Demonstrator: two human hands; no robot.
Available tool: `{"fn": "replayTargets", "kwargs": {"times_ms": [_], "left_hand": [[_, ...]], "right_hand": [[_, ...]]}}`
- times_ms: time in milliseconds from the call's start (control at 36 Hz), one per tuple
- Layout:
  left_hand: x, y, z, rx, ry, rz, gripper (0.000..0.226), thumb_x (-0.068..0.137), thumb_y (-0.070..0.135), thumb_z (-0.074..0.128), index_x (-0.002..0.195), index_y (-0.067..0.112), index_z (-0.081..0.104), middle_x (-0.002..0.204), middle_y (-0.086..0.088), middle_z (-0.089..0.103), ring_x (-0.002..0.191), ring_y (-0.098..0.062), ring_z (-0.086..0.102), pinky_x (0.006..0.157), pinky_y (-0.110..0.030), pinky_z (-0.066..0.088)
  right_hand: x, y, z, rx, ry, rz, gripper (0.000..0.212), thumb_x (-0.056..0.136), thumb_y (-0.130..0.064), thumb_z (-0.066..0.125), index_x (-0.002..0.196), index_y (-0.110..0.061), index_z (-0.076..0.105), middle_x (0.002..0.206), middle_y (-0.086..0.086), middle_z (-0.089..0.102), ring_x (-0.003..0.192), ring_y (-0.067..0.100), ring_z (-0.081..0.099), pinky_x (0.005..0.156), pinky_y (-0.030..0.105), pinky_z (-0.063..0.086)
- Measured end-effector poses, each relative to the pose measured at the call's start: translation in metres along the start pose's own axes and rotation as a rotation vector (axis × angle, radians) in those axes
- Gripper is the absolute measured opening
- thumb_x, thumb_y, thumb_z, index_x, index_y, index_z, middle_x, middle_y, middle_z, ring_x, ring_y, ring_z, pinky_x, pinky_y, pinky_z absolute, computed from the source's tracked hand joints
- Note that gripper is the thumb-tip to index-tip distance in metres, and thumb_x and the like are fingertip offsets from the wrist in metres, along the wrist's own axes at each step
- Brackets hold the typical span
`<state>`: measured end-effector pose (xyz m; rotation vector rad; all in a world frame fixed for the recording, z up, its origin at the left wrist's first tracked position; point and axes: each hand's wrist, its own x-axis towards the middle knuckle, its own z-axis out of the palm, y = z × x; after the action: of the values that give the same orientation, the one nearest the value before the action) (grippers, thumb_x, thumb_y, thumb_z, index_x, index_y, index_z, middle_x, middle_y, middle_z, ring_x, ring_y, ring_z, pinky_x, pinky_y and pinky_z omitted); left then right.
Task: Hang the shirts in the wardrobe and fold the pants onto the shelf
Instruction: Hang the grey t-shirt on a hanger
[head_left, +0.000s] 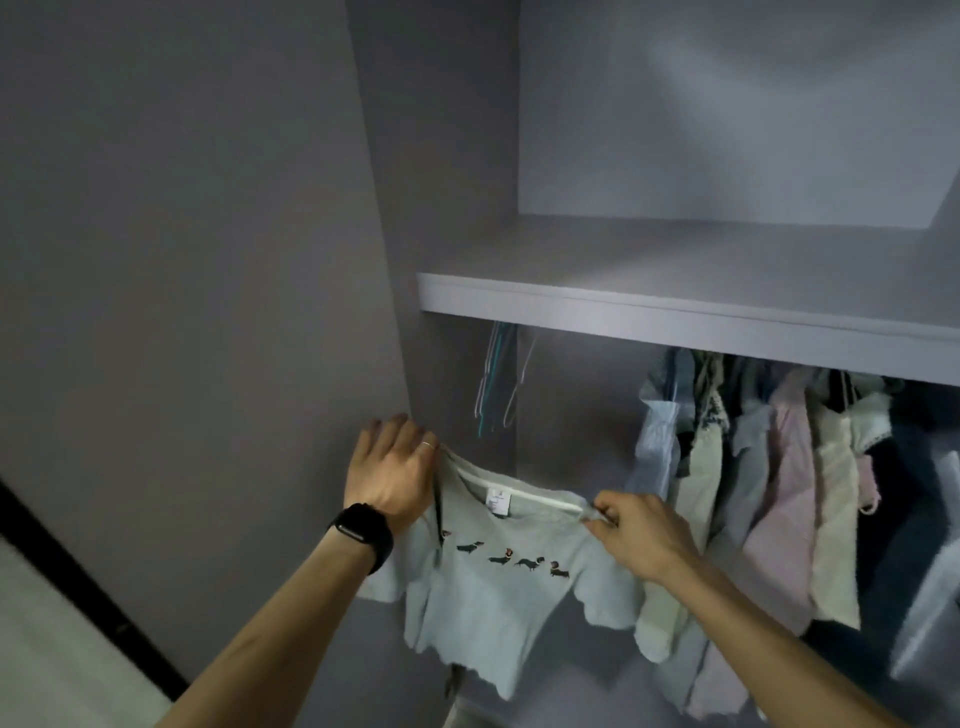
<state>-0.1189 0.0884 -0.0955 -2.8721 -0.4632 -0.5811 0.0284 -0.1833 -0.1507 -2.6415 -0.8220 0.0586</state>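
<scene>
Two bare forearms reach into the wardrobe (441, 156). The left hand (395, 467), a black watch (363, 530) on its wrist, grips one shoulder of the pale shirt (493, 597). The right hand (639, 530) pinches the other shoulder. The shirt hangs spread below the shelf (675, 312) and empty hangers (498, 379), just left of hung clothes (779, 467).

Pale mint short-sleeve T-shirt (498, 587): row of small dachshund prints across the chest, white neck label showing. It hangs spread out, front toward camera, shoulder line sloping down to the right. Held by both shoulders: left hand (395, 467) grips one, right hand (639, 530) pinches the other. Wardrobe shelf (675, 306) at shirt's 12 o'clock, with bare hangers (498, 384) below it. Row of hung garments (779, 493) at 3 o'clock.
</scene>
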Motion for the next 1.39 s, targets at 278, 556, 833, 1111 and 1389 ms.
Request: {"fn": "replayTargets", "kwargs": {"times_ms": [278,556,833,1111,1389], "left_hand": [[0.020,-0.056,-0.003,0.402,0.089,0.114,0.028,0.084,0.021,0.055,0.093,0.015,0.081,0.141,-0.019,0.057,0.136,-0.044,0.045,0.115,-0.062,0.013],[0.037,-0.080,0.027,0.862,-0.003,0.113,0.062,0.093,0.023,0.005,0.152,0.032,0.025,0.153,-0.019,-0.039,0.131,-0.052,-0.042,0.095,-0.070,-0.037],[0.034,-0.084,0.047,0.913,0.102,0.104,0.058,0.096,0.042,0.009,0.150,0.049,0.027,0.168,-0.009,-0.004,0.149,-0.047,-0.016,0.096,-0.072,-0.034],[0.024,-0.089,0.057,0.882,0.070,0.115,0.063,0.092,0.036,0.008,0.149,0.045,0.034,0.167,-0.014,-0.008,0.148,-0.049,-0.016,0.101,-0.073,-0.030],[0.028,-0.086,0.048,0.719,-0.065,0.044,0.053,0.102,0.029,0.023,0.154,0.039,0.031,0.153,-0.019,-0.040,0.137,-0.049,-0.041,0.099,-0.071,-0.034]], "right_hand": [[0.090,-0.025,0.018,0.269,-0.279,-0.063,0.017,0.084,-0.049,0.072,0.094,-0.039,0.064,0.090,-0.020,0.068,0.087,-0.001,0.066,0.079,0.020,0.053],[0.207,-0.073,0.044,0.404,0.114,0.113,0.057,0.089,-0.063,0.061,0.121,-0.019,0.044,0.128,0.010,0.063,0.117,0.033,0.060,0.090,0.034,0.046],[0.256,-0.102,0.085,0.429,0.282,0.297,0.098,0.096,-0.047,0.060,0.159,-0.001,0.000,0.157,0.020,0.037,0.140,0.038,0.042,0.111,0.038,0.038],[0.265,-0.088,0.056,0.646,0.296,0.423,0.048,0.094,-0.032,0.045,0.124,-0.002,0.067,0.124,0.018,0.067,0.096,0.029,0.061,0.082,0.037,0.048],[0.232,-0.070,-0.007,0.710,0.324,0.464,0.060,0.102,-0.050,0.040,0.128,0.000,0.063,0.132,0.020,0.063,0.118,0.038,0.060,0.101,0.038,0.048]]}}
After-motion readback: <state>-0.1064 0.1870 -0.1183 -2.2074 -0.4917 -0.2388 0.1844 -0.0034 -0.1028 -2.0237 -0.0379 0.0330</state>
